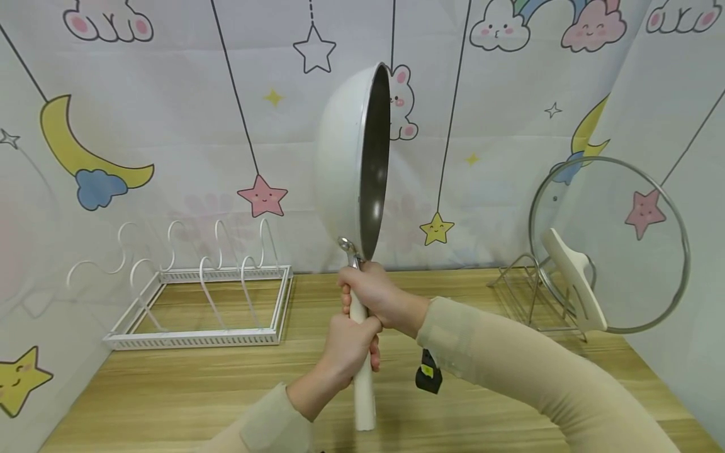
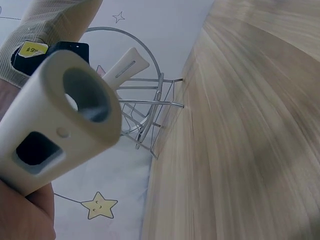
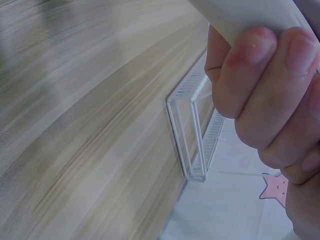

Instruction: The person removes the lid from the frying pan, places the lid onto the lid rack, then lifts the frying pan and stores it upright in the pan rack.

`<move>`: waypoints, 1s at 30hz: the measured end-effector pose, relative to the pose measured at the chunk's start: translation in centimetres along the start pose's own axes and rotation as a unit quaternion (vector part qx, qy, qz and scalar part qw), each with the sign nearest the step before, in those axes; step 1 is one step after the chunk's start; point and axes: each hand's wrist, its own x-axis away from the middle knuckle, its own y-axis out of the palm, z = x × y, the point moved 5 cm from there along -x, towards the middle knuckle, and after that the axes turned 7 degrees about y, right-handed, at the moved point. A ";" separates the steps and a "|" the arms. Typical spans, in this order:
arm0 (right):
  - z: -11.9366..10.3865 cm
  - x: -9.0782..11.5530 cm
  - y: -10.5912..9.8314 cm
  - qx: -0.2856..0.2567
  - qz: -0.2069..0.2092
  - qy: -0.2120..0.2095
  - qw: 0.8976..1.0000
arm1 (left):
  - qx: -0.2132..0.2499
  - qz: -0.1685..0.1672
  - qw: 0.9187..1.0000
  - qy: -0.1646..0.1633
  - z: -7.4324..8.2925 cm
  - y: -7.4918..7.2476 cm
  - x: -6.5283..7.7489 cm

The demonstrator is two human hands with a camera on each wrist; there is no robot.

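A white frying pan (image 1: 345, 157) with a dark inner surface is held up on edge above the table, its handle pointing down. My right hand (image 1: 378, 290) grips the upper handle just under the metal joint; in the right wrist view its fingers (image 3: 270, 75) curl round the pale handle. Lower on the same handle, my left hand (image 1: 348, 343) is wrapped round it. The handle's hollow end (image 2: 75, 110) fills much of the left wrist view, with part of the left hand (image 2: 25, 215) at the corner.
At the left a white wire rack (image 1: 198, 340) stands on the wooden table (image 1: 187, 396). On the right a metal stand (image 1: 532, 302) holds a glass lid (image 1: 634, 264) with a cream handle (image 1: 574, 277). A cartoon-patterned curtain (image 1: 187, 126) hangs behind.
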 end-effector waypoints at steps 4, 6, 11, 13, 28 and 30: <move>-0.4 0.3 0.3 0.007 -0.006 0.000 1.000 | -0.003 0.003 1.000 0.006 0.0 -0.2 0.0; -0.6 0.7 0.5 0.008 -0.006 -0.001 1.000 | -0.003 0.005 1.000 0.007 0.0 -0.3 0.0; -0.3 0.1 0.7 0.002 0.000 -0.009 1.000 | -0.006 0.010 1.000 0.013 -0.1 -0.6 0.0; -0.1 -0.3 0.7 0.001 -0.001 -0.012 1.000 | -0.008 0.014 1.000 0.015 -0.2 -0.8 -0.1; -0.4 -0.7 1.6 0.010 -0.020 -0.023 0.999 | -0.014 0.039 0.999 0.021 0.4 -1.8 0.1; -0.5 -0.7 1.7 0.010 -0.021 -0.024 0.999 | -0.016 0.042 0.999 0.021 0.4 -1.9 0.1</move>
